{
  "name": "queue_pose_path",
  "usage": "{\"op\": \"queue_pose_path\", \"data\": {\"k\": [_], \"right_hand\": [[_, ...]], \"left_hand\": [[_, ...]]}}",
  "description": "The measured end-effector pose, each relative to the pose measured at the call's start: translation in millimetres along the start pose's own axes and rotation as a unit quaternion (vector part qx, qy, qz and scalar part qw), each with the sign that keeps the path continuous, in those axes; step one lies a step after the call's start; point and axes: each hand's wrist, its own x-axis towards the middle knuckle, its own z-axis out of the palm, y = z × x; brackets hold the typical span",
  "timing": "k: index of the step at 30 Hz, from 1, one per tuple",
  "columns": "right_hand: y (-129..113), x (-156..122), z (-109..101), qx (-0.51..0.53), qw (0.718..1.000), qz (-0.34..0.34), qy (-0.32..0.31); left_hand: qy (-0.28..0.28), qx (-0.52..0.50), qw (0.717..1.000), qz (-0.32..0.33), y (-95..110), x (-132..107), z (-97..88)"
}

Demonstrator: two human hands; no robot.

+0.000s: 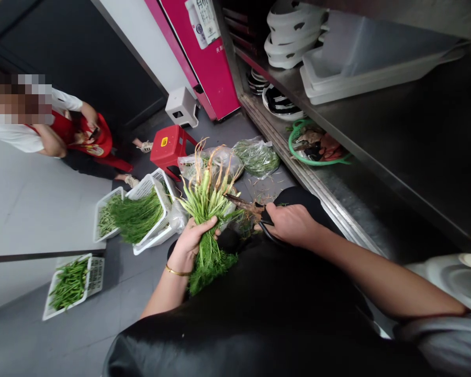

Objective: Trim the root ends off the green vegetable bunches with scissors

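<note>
A bunch of feathery green herbs, its pale stems and orange-brown roots pointing up and away from me, is gripped round the stems by my left hand. The leafy ends hang down over my dark apron. My right hand is wrapped round the black handles of a pair of scissors. Their brownish, worn blades point left, close to the right side of the stems; I cannot tell whether they touch. Bits of trimmings lie on the floor below.
White baskets hold more green herbs and green pods at left. Ahead are plastic bags of greens and a red stool. A person in a red apron sits far left. Metal shelving with dishes stands right.
</note>
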Motion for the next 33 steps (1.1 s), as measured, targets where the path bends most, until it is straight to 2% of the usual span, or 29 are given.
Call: {"op": "queue_pose_path", "data": {"k": [5, 12, 17, 21, 30, 33], "right_hand": [[3, -2, 4, 0.019, 1.0, -0.003, -0.023], [9, -10, 3, 0.156, 0.988, -0.001, 0.001], [5, -9, -8, 0.054, 0.998, 0.0, -0.033], [1, -4, -12, 0.031, 0.998, -0.011, -0.048], [5, -5, -9, 0.03, 0.997, -0.049, -0.043], [9, -7, -12, 0.032, 0.997, -0.056, -0.049]], "left_hand": [[0.009, -0.032, 0.999, 0.001, -3, 2, -1.7], [0.017, -0.017, 0.999, 0.034, -7, 7, -2.9], [0.004, 0.014, 0.999, 0.037, -6, 6, 0.0], [-0.019, 0.025, 0.999, 0.037, -2, 1, 3.9], [-0.058, -0.059, 0.992, -0.096, -6, -7, 2.4], [-0.059, -0.075, 0.988, -0.121, -6, -10, 3.3]]}}
